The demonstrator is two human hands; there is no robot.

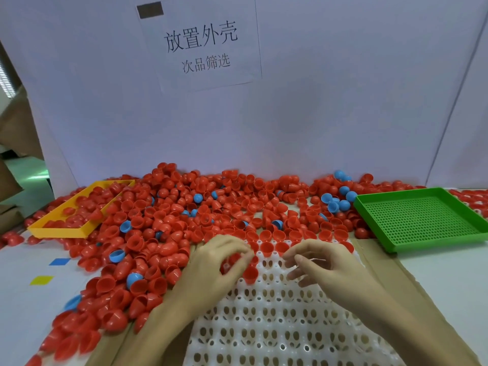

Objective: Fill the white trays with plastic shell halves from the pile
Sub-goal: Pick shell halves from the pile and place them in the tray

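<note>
Shell halves fill only the far edge of the white tray [277, 326] so far: a row or two of red cups sits mouth-up in the sockets nearest the pile, and every socket closer to the person is bare. One seated red shell [266, 248] shows plainly between the two hands, and another red shell [249, 275] stands just below the left hand's fingertips, in or just over a socket.

The left hand [224, 262] is curled over the tray's far left corner, fingers bent around what looks like one or more red shells; motion blur makes it hard to say how many it holds. The right hand [319, 262] hovers just right of it with fingers loosely bent and spread, and nothing can be made out between them.

So the step in hand seems to be seating shells along the second or third row, with the task barely begun. The next move calls for dropping each held shell mouth-up into the nearest bare socket, then reaching back to the pile of shells [184, 220], which spreads across the worktop behind and to the left of the tray. A few blue shells [339, 204] lie mixed in. A yellow tray [56, 229] sits at far left, part buried, and a green perforated tray [422, 220] at right.
</note>
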